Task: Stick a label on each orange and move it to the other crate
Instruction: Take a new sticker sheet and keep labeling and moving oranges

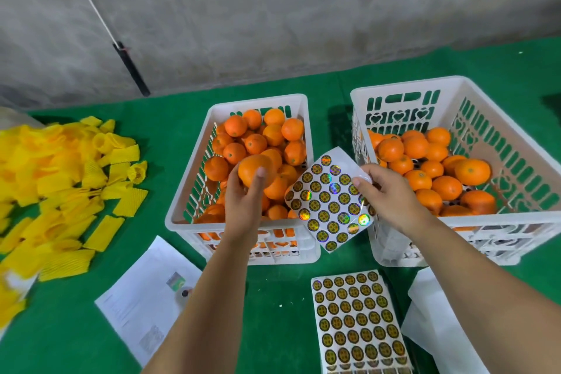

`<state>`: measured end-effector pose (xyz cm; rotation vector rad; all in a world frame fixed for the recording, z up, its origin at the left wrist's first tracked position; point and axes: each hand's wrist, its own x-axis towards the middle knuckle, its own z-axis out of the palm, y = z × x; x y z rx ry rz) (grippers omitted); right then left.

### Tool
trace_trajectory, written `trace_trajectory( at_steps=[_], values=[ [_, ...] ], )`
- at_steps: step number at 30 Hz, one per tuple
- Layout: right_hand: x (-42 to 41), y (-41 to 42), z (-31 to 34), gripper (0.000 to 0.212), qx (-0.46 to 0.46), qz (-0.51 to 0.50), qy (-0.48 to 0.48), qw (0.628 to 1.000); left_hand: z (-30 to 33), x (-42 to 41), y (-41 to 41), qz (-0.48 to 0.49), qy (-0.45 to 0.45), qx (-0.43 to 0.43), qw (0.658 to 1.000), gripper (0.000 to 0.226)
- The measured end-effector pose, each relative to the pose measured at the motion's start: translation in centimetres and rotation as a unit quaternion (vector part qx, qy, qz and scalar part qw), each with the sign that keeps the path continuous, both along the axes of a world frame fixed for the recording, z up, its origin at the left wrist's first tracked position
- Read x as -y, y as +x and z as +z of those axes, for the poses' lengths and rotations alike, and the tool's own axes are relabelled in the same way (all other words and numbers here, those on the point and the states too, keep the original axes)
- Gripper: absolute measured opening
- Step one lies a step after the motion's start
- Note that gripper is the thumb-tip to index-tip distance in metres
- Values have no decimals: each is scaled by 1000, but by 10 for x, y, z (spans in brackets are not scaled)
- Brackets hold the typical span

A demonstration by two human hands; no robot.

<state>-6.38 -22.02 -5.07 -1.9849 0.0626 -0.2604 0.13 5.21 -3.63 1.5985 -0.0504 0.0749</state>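
Left hand (243, 200) gripping an orange (253, 168) above the left crate (179, 215) near rim, right hand (391, 194) pinching a label sheet (329, 200) over the gap beside the right crate (516, 222), green surface (273, 291) bare between arms.

Orange fruit (256, 170), white crates (243, 252), green cloth (76, 328)

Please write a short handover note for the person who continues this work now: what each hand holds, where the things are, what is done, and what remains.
Left hand: grip on one orange, held above the left crate.
Right hand: pinches the partly used label sheet between the two crates.
Right crate: already holds a layer of oranges.
Full label sheet lies on the green table.
Left: no label shows on the held orange; label it, put it in the right crate, then go on with the many oranges in the left crate.
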Motion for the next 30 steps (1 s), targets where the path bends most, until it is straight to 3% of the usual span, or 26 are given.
trace_trajectory(
  at_steps=[2,4,7,13,16,19,25,30],
  values=[
    [1,-7,7,17,-14,18,116,993,12,-14,-22,-14,-11,12,1000,56],
    [0,-18,11,34,-10,24,184,983,24,-21,-46,-73,-9,45,996,50],
    [-15,-39,16,32,0,65,191,980,40,-13,-78,-150,-46,85,984,70],
    [-34,-71,57,32,6,141,60,988,47,-2,-99,-238,112,102,959,79],
    [-36,-80,72,32,32,148,-13,988,47,-2,-112,-306,49,20,950,80],
    [-37,-85,76,34,54,94,-34,994,48,-3,-125,-276,-14,-29,961,77],
    [-45,-96,80,42,109,16,-85,990,58,-6,-134,-220,-37,11,975,72],
    [-52,-102,89,29,115,14,-27,993,67,-6,-140,-216,-30,47,975,74]
  ],
)
